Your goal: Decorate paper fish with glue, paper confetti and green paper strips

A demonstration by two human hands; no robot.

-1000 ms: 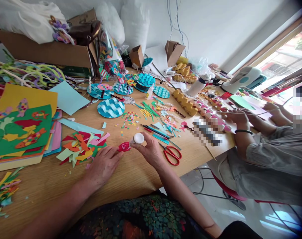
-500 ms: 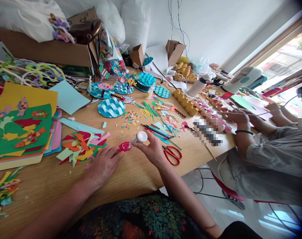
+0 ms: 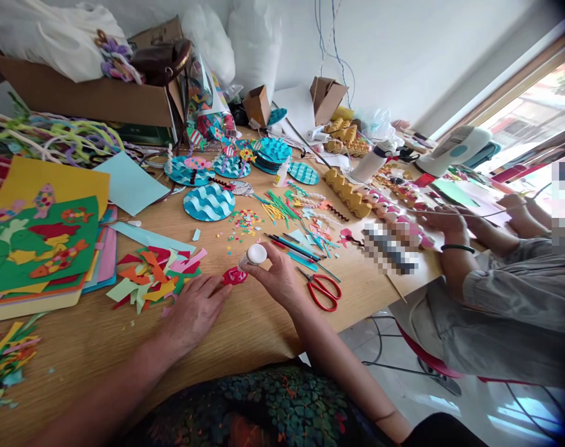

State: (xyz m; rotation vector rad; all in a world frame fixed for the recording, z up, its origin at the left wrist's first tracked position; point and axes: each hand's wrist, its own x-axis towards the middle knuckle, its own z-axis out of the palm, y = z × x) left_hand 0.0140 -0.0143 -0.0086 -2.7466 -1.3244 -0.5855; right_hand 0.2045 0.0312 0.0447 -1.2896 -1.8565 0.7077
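A small red paper cutout (image 3: 235,275) lies on the wooden table with pale streaks across its top; they look like glue. My left hand (image 3: 199,307) rests palm down, fingers stretched out, the fingertips touching the cutout's left edge. In my right hand (image 3: 280,277) is a white glue bottle (image 3: 256,254), tilted over the right end of the cutout with its round white base toward me. My fingers wrap round the bottle, and its tip is hidden. Red-handled scissors (image 3: 325,292) lie to the right of my right hand.
Paper scraps (image 3: 154,276) spread left of my hands, beside a stack of coloured sheets (image 3: 35,304). Pencils (image 3: 294,246) and blue wavy-patterned discs (image 3: 208,202) lie farther back. A co-worker (image 3: 506,292) sits at the right, hands over egg-carton strips (image 3: 394,214).
My right hand has shifted the glue bottle slightly left along the cutout. My left hand stays nearly in place at the cutout's edge.
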